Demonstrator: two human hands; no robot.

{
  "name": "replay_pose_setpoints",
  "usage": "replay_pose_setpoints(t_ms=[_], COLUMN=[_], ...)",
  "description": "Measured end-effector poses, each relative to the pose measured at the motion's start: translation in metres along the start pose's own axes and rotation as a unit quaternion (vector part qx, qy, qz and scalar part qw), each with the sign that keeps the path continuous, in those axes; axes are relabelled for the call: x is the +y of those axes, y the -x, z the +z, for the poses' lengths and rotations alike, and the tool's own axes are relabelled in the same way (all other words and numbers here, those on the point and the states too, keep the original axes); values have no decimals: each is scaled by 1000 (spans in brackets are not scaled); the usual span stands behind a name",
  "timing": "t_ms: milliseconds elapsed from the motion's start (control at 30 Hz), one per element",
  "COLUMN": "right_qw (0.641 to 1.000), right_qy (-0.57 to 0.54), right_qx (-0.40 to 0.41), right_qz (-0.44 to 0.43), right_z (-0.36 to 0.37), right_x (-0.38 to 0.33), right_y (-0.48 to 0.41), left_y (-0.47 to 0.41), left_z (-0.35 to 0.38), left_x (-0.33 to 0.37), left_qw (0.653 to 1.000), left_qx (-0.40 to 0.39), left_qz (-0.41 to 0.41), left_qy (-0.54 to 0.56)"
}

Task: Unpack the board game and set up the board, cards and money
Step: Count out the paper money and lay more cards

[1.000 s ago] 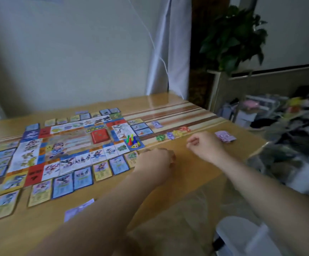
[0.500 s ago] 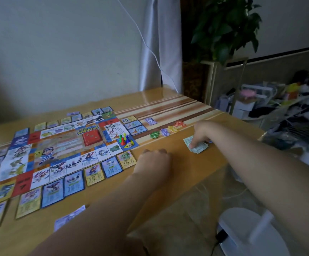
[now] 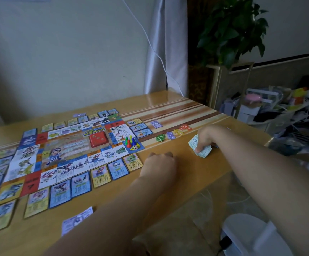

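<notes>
Right hand (image 3: pixel 204 138) fingers pinch the banknote stack (image 3: pixel 204 152) on the worktop (image 3: pixel 196 169); left hand (image 3: pixel 157 164) fingers curled, contents hidden.

Your left hand (image 3: pixel 157 164) and your right hand (image 3: pixel 208 135) are both bare, plain skin from the knuckles back to the wrist. Your left forearm (image 3: pixel 113 215) fills the lower middle of the frame and is bare along all its visible length, down to the bottom edge. Your right forearm (image 3: pixel 272 182) runs to the lower right corner and is likewise bare skin up to the frame's edge. Both forearms look smooth and broaden strongly toward the bottom of the frame, where the wide lens swells them. The light is dim, so finer detail of your fingers (image 3: pixel 201 145) is too soft to tell.
</notes>
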State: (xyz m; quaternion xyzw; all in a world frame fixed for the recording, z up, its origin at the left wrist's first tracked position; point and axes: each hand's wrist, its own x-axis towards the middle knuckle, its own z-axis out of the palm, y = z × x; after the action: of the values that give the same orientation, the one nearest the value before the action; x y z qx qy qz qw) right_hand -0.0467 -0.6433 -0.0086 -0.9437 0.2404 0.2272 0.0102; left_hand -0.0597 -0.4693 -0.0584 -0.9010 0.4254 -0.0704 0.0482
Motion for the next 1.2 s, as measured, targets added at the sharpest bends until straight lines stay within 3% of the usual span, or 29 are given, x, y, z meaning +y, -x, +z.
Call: replay_pose_setpoints(t_ms=[233, 333, 400, 467, 500, 533, 600, 633, 733, 833, 900, 967, 1033, 1200], right_qw=[995, 991, 964, 893, 852, 816, 759, 741, 736, 777, 829, 829, 809, 763], right_qy=[61, -35, -179, -359, -429, -480, -538, -552, -534, -448, -268, -104, -41, 2], right_qx=[63, 94, 114, 88, 65, 42, 0, -16, -12, 89, 224, 294, 261, 259], right_qz=[-46, -90, -162, -256, -291, -320, -366, -383, -416, -434, -437, -464, -525, -593], right_z=[14, 15, 14, 15, 16, 19, 26, 31, 48, 66, 75, 79, 77, 78], right_x=[-18, -21, -26, -39, -49, -60, -86, -99, -138, -169, -180, -184, -185, -196], right_y=[10, 19, 28, 48, 60, 72, 96, 107, 133, 149, 156, 161, 166, 169], left_y=[3, 12, 25, 44, 54, 67, 95, 107, 140, 166, 182, 197, 208, 223], left_z=[2, -4, -13, -26, -31, -37, -45, -46, -42, -30, -21, -14, -12, -10], left_x=[-3, -7, -17, -31, -41, -48, -57, -59, -59, -62, -66, -69, -71, -76], left_qw=[1000, 999, 974, 895, 832, 743, 525, 456, 365, 285, 264, 252, 248, 317], left_qx=[-9, 2, 61, 136, 162, 163, 111, 85, 80, 135, 149, 158, 163, 111], left_qz=[9, -11, -88, -174, -209, -232, -208, -184, -146, -178, -213, -229, -239, -260], left_qy=[-15, 49, 199, 387, 488, 606, 818, 867, 916, 932, 929, 927, 925, 905])
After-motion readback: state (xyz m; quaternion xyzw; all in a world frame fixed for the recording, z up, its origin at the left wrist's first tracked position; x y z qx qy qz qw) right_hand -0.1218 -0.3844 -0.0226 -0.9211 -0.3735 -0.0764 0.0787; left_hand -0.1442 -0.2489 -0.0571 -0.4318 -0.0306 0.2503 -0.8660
